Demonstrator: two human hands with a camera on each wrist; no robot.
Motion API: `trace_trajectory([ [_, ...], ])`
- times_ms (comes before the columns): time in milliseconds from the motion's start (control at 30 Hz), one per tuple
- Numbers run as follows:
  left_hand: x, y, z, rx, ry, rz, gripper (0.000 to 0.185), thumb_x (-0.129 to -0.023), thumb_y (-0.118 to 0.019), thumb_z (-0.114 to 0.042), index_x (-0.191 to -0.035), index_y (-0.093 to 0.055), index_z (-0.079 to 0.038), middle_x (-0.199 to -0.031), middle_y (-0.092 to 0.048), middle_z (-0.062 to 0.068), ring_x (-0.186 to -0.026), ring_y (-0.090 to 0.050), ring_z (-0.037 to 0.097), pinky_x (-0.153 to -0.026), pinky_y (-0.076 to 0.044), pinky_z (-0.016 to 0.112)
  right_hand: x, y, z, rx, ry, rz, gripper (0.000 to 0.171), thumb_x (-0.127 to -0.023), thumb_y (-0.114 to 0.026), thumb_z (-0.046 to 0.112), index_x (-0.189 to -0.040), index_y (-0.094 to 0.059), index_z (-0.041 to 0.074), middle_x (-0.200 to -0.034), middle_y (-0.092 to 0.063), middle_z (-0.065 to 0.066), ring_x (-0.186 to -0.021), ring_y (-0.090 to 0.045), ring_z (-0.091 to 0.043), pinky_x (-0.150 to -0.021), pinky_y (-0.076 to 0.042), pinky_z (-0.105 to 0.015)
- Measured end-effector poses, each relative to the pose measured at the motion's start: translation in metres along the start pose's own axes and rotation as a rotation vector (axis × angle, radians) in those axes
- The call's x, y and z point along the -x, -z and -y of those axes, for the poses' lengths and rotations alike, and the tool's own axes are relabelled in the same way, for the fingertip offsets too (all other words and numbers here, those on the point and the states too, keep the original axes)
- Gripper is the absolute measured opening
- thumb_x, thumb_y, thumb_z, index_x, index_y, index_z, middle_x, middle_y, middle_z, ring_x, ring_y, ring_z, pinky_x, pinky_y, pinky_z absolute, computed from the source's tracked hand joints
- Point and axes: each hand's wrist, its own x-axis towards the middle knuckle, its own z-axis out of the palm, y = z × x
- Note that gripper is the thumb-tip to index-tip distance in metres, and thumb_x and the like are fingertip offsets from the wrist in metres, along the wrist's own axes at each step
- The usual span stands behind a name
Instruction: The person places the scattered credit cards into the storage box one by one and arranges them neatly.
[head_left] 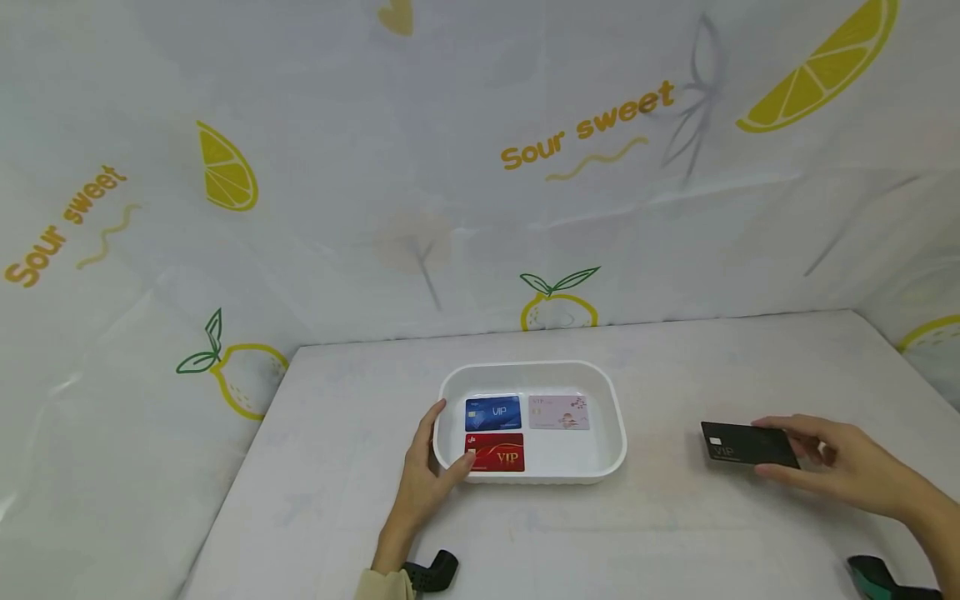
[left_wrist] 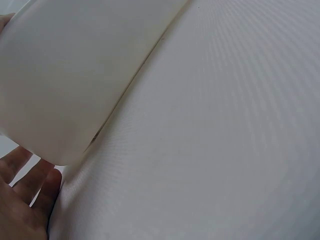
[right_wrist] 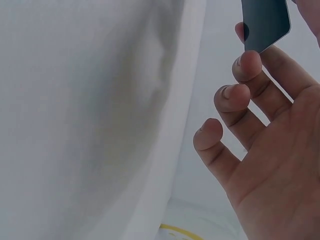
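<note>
Fingers of right hand (head_left: 840,462) are pinched on a black card (head_left: 747,443), held above table (head_left: 337,467), well right of tray (head_left: 611,417). Tray's left rim is gripped by left hand (head_left: 427,475).

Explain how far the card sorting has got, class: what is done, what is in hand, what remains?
Done: blue card, pink card and red card lie in the white tray. In hand: the right hand pinches the black card; the left hand holds the tray's edge. Remaining: the black card is outside the tray.
</note>
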Motion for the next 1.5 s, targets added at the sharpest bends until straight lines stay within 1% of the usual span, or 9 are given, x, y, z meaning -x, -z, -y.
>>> trace_trajectory([
  [167,0.000,0.000,0.003,-0.012,-0.006,0.001,0.086,-0.085,-0.076,-0.020,-0.158,-0.032,-0.006,-0.151,-0.049,0.023,-0.120,-0.061,0.035,-0.096,-0.055,0.022,-0.005,-0.001,0.006,0.006,0.035,-0.019,0.053,-0.070,-0.093,0.017,-0.117,-0.072,0.006,-0.085,-0.050,0.016,-0.070,-0.038,-0.001,-0.055,-0.027,-0.024],
  [267,0.000,0.000,0.003,-0.014,-0.007,0.000,0.086,-0.085,-0.076,-0.020,-0.158,-0.032,-0.006,-0.152,-0.048,0.023,-0.121,-0.061,0.035,-0.097,-0.054,0.021,-0.008,-0.001,0.012,0.022,0.038,-0.016,0.052,-0.070,-0.093,0.019,-0.116,-0.072,0.006,-0.081,-0.046,0.014,-0.070,-0.037,-0.001,-0.055,-0.026,-0.024],
  [400,0.000,0.001,0.002,-0.006,-0.006,0.002,0.087,-0.085,-0.077,-0.020,-0.158,-0.032,-0.006,-0.152,-0.048,0.022,-0.121,-0.060,0.036,-0.096,-0.054,0.020,-0.012,-0.001,0.018,0.019,0.060,-0.023,0.051,-0.070,-0.093,0.019,-0.116,-0.072,0.008,-0.079,-0.042,0.012,-0.071,-0.037,-0.001,-0.056,-0.026,-0.023],
  [633,-0.001,0.000,0.001,0.003,-0.011,0.005,0.088,-0.085,-0.077,-0.020,-0.158,-0.031,-0.006,-0.152,-0.048,0.023,-0.121,-0.060,0.036,-0.095,-0.053,0.020,-0.017,-0.002,0.030,0.002,0.122,-0.054,0.051,-0.068,-0.094,0.017,-0.113,-0.073,0.012,-0.079,-0.042,0.013,-0.072,-0.038,-0.002,-0.056,-0.027,-0.023],
  [833,0.000,0.000,0.001,0.004,0.000,0.005,0.088,-0.085,-0.077,-0.020,-0.159,-0.031,-0.007,-0.152,-0.048,0.022,-0.122,-0.060,0.035,-0.096,-0.053,0.019,-0.021,-0.004,0.037,-0.027,0.175,-0.057,0.051,-0.067,-0.094,0.015,-0.113,-0.073,0.016,-0.079,-0.043,0.014,-0.072,-0.039,-0.003,-0.056,-0.027,-0.023],
  [1033,0.000,0.001,0.000,0.010,-0.001,0.006,0.088,-0.085,-0.077,-0.020,-0.159,-0.031,-0.007,-0.153,-0.047,0.023,-0.122,-0.060,0.037,-0.096,-0.052,0.018,-0.025,-0.006,0.047,-0.017,0.187,-0.054,0.051,-0.066,-0.095,0.017,-0.112,-0.073,0.017,-0.079,-0.042,0.015,-0.071,-0.038,-0.001,-0.055,-0.027,-0.022],
  [1200,0.000,0.001,0.000,0.011,-0.003,0.006,0.088,-0.085,-0.077,-0.020,-0.158,-0.031,-0.006,-0.153,-0.047,0.023,-0.122,-0.060,0.037,-0.097,-0.053,0.019,-0.030,-0.006,0.058,-0.003,0.189,-0.055,0.052,-0.066,-0.096,0.021,-0.113,-0.073,0.017,-0.079,-0.043,0.015,-0.072,-0.038,0.000,-0.056,-0.027,-0.022],
  [1333,0.000,0.001,0.001,0.001,-0.013,0.003,0.087,-0.085,-0.077,-0.020,-0.158,-0.032,-0.005,-0.152,-0.047,0.024,-0.122,-0.060,0.037,-0.098,-0.057,0.027,-0.033,-0.007,0.065,0.001,0.201,-0.056,0.053,-0.066,-0.096,0.022,-0.114,-0.073,0.020,-0.079,-0.044,0.013,-0.072,-0.037,0.000,-0.057,-0.027,-0.022],
  [1500,0.000,0.000,0.002,0.007,-0.016,0.005,0.087,-0.085,-0.077,-0.020,-0.158,-0.032,-0.005,-0.153,-0.047,0.024,-0.121,-0.060,0.037,-0.098,-0.056,0.026,-0.036,-0.009,0.071,0.000,0.223,-0.060,0.053,-0.066,-0.096,0.023,-0.114,-0.072,0.023,-0.079,-0.045,0.011,-0.072,-0.037,0.000,-0.057,-0.027,-0.021],
])
